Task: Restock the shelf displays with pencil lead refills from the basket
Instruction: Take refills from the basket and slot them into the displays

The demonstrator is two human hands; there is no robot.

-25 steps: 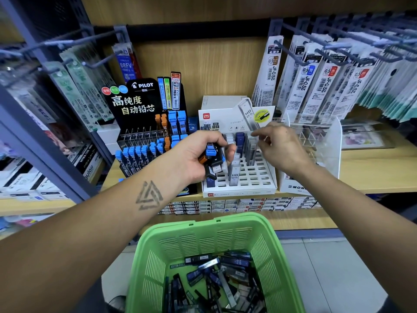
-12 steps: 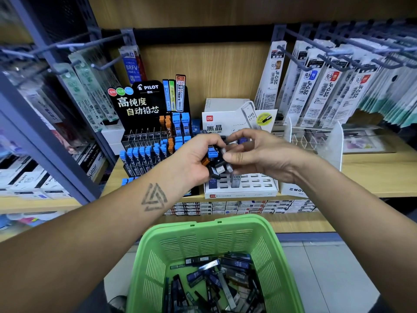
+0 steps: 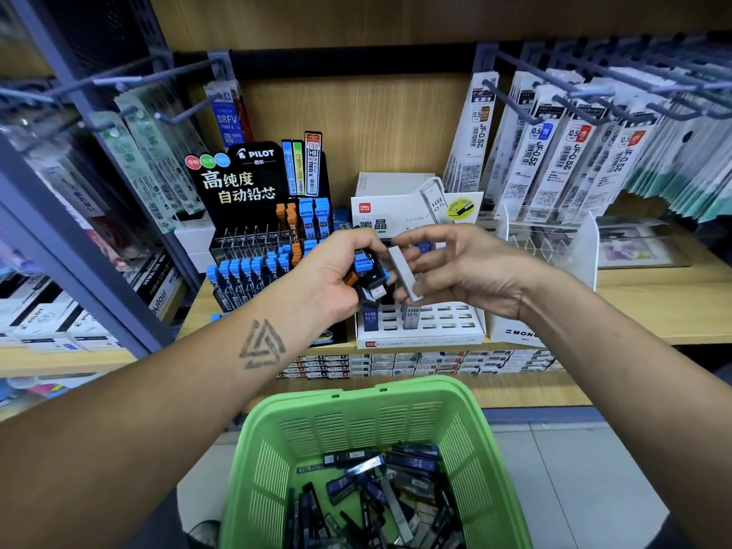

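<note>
While the wooden shelf [image 3: 653, 307] carries the displays, a green plastic basket [image 3: 356, 425] sits below in the foreground, its bottom littered with loose pencil lead refills [image 3: 380, 485]. On the shelf, the black Pilot lead display [image 3: 245, 215] stands at the left with blue-capped and orange-capped cases in its rows, and the white Deli slotted tray [image 3: 455, 322] stands just beside it, with two HB 0.5 cases upright in its front slots. In front of that tray, the left hand [image 3: 328, 279] grips a bundle of refill cases [image 3: 366, 277], fingers curled round it. The right hand [image 3: 467, 267] pinches one grey refill case [image 3: 405, 273] between thumb and fingertips, close beside the bundle.
</note>
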